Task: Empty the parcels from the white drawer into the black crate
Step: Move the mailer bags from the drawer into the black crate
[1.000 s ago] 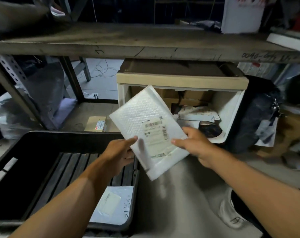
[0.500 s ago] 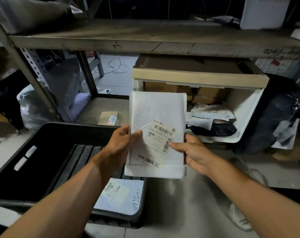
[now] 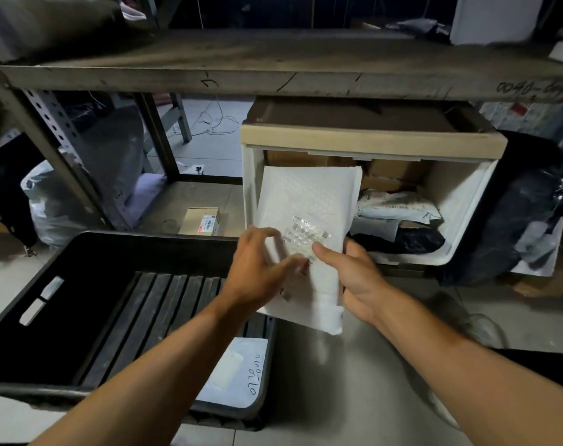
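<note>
A white bubble mailer [image 3: 309,204] with a shipping label stands upright in front of the white drawer [image 3: 463,201]. My right hand [image 3: 360,281] grips its right edge, thumb on the front. My left hand [image 3: 257,275] is blurred, with its fingers spread loosely over the mailer's lower left front. The drawer is open and holds a grey poly bag [image 3: 399,209], a black bag [image 3: 412,241] and cardboard boxes [image 3: 392,175]. The black crate [image 3: 80,252] sits at the lower left, with a flat white parcel [image 3: 235,371] lying in its near right corner.
A wooden shelf board [image 3: 273,69] runs overhead, carried by a perforated metal upright [image 3: 48,140]. A small cardboard box [image 3: 202,220] lies behind the crate. A dark bag [image 3: 515,220] stands right of the drawer and a plastic bag [image 3: 51,204] at the left.
The mailer has tilted a little and its label now looks blurred. My left hand has slid from the mailer's left edge onto its front, fingers spread. My right hand keeps its grip.
</note>
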Available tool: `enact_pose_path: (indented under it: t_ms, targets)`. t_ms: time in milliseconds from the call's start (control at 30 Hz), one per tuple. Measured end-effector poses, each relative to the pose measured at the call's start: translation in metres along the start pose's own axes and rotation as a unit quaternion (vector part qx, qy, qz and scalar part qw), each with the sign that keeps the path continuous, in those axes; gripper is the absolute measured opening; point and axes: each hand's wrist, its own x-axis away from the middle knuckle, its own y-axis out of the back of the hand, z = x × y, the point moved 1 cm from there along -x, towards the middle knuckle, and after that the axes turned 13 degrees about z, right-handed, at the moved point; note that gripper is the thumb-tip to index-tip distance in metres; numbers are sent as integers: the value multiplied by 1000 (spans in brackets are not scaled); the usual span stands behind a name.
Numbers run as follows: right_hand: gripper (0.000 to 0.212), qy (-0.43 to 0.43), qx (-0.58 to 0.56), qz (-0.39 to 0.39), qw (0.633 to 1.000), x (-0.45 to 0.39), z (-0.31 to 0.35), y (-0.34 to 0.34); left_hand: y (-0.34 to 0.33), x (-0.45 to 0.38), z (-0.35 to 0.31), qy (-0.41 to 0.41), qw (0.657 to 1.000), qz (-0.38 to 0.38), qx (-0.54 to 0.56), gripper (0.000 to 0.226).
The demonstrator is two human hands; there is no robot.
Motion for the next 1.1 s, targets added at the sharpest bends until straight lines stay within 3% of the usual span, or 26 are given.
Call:
enact_pose_path:
  t_ms: [100, 167, 233, 333, 433, 500, 600, 700, 933, 1033, 1100]
  targets:
    - [32, -10, -33, 40, 999, -1, 0, -5, -11, -1, -10, 0, 981, 113, 154, 65]
    - [41, -35, -9, 101, 994, 1, -1, -6, -11, 0, -15, -8, 950, 157, 270, 53]
    - [37, -29, 40, 112, 992, 1, -3, -6, -6, 0, -16, -8, 943, 125, 308, 42]
    - [19, 31, 144, 7, 989, -5, -2, 0, 2, -1, -6, 35, 927, 30, 371, 31]
    - [36, 48, 169, -92, 980, -6, 3, 13, 6, 2, 4, 70, 917, 23, 392, 27]
    - [45, 18, 109, -72, 991, -5, 6, 19, 10, 5, 9, 89, 910, 33, 404, 23]
    - [38, -35, 49, 13, 998, -2, 7, 16, 17, 5, 16, 94, 910, 34, 401, 29]
    - [33, -37, 28, 50, 998, -2, 6, 14, 21, 5, 25, 81, 916, 11, 392, 24]
    - [29, -5, 43, 44, 998, -1, 3, 11, 20, 3, 29, 80, 924, -32, 372, 28]
    - [24, 22, 57, 5, 998, -1, 0, 8, 18, -4, 27, 79, 955, -112, 264, 35]
    - [22, 45, 64, -28, 997, -2, -1, 6, 17, -9, 23, 83, 978, -149, 125, 58]
